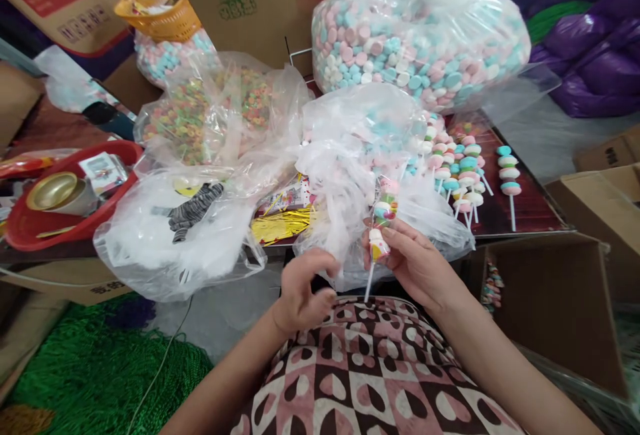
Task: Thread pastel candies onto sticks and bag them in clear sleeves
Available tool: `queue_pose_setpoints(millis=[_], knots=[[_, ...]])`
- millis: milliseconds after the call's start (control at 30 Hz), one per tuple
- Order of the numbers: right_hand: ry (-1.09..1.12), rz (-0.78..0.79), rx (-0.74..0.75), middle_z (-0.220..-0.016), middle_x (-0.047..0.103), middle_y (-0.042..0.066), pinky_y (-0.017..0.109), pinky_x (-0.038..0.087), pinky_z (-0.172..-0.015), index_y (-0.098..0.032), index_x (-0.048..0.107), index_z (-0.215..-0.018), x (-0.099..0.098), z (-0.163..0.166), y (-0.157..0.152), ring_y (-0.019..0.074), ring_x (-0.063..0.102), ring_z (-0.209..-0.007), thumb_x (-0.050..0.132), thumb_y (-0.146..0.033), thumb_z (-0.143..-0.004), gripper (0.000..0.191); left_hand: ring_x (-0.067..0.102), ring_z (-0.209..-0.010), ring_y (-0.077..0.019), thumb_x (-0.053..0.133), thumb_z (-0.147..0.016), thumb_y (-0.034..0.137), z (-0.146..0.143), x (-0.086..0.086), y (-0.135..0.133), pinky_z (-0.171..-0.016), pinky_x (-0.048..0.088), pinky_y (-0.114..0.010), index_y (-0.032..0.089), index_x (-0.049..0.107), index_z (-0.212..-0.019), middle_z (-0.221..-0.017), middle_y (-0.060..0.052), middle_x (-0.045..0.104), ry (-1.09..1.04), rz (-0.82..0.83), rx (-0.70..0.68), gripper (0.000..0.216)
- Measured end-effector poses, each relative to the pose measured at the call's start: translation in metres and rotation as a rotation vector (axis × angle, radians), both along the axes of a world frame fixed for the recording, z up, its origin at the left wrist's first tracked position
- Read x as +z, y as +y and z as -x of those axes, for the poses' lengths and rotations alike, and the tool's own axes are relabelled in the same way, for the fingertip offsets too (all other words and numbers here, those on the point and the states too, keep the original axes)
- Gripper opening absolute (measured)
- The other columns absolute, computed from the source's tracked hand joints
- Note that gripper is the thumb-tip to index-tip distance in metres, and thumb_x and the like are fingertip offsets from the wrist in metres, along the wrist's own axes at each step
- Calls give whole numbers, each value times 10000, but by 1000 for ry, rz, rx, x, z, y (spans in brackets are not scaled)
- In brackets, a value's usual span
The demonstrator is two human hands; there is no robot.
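Observation:
A marshmallow skewer (384, 212) in a clear printed wrapper is held upright by my right hand (413, 258), its thumb and fingers closed around the lower part. The white stick points down toward my apron. To the left of it, my left hand (306, 288) hovers with fingers curved and thumb apart, nothing visible between them. Gold twist ties (281, 225) lie on the table beyond my left hand, beside printed wrappers (290, 196). Several unwrapped marshmallow skewers (465, 172) are piled to the right, and a single marshmallow skewer (509, 172) lies apart near the table's right edge.
A large bag of pastel marshmallows (420, 38) stands at the back. Bags of gummy candy (200, 112) and white sticks (150, 232) fill the left side, beside a red basin (75, 215). An open cardboard box (555, 315) sits below right, with wrapped skewers inside.

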State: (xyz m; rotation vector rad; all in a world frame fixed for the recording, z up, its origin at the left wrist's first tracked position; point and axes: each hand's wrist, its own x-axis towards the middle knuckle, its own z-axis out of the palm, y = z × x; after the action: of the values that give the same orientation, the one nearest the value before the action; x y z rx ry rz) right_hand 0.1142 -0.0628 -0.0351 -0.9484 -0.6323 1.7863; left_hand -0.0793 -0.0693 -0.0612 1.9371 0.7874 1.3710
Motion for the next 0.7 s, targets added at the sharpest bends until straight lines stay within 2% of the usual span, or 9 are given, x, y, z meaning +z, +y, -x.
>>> queue_pose_setpoints(millis=[67, 100, 167, 233, 300, 367, 500, 700], knots=[[-56, -10, 33, -752, 671, -8, 217, 445, -535, -228, 734, -895, 1, -2, 3, 109, 549, -601, 753, -398, -780, 206, 617, -843, -162, 543, -918, 389, -2, 5, 9, -791, 494, -297, 205, 650, -1052, -902, -53, 671, -155, 281, 143, 252], [-89, -21, 57, -771, 671, -6, 215, 434, -530, -232, 737, -927, 0, -2, 5, 109, 542, -612, 750, -407, -784, 227, 618, -890, -158, 572, -907, 383, -8, 10, 15, -814, 493, -290, 221, 636, -1135, -984, -54, 681, -211, 438, 160, 288], [-159, -59, 106, -809, 672, 4, 222, 433, -562, -234, 741, -978, -2, -2, 9, 118, 548, -659, 741, -424, -795, 263, 637, -926, -163, 612, -873, 424, -23, 21, 30, -806, 506, -282, 230, 614, -1187, -1047, -51, 689, -386, 710, 10, 369], [-211, -101, 122, -833, 672, 11, 231, 430, -595, -228, 747, -972, -7, 0, 13, 122, 549, -693, 738, -433, -800, 267, 652, -841, -153, 655, -837, 413, -41, 30, 43, -747, 510, -268, 203, 640, -1120, -1016, -56, 706, -478, 882, -153, 353], [-224, -111, 98, -809, 663, 9, 239, 418, -597, -218, 753, -938, -12, 0, 14, 118, 534, -676, 745, -443, -790, 270, 643, -732, -127, 700, -801, 359, -55, 34, 53, -656, 495, -238, 194, 650, -1001, -929, -37, 723, -557, 930, -203, 264], [-221, -88, 47, -737, 643, 1, 240, 390, -567, -202, 753, -874, -16, -2, 13, 105, 502, -614, 764, -448, -763, 271, 639, -689, -115, 705, -794, 298, -63, 34, 60, -632, 487, -226, 188, 634, -918, -843, -20, 727, -673, 916, -161, 180], [-272, -17, -73, -605, 602, -16, 246, 349, -524, -186, 744, -790, -21, -8, 6, 93, 462, -527, 790, -438, -727, 263, 708, -785, -154, 645, -829, 217, -67, 35, 73, -773, 534, -289, 191, 596, -903, -788, -2, 728, -933, 896, -58, 93], [-313, -87, -177, -735, 686, 10, 269, 417, -599, -227, 771, -862, -24, -8, 3, 131, 541, -637, 789, -393, -731, 212, 734, -859, -179, 618, -863, 217, -72, 38, 77, -929, 522, -375, 193, 590, -925, -809, 6, 728, -1038, 927, 10, 72]])
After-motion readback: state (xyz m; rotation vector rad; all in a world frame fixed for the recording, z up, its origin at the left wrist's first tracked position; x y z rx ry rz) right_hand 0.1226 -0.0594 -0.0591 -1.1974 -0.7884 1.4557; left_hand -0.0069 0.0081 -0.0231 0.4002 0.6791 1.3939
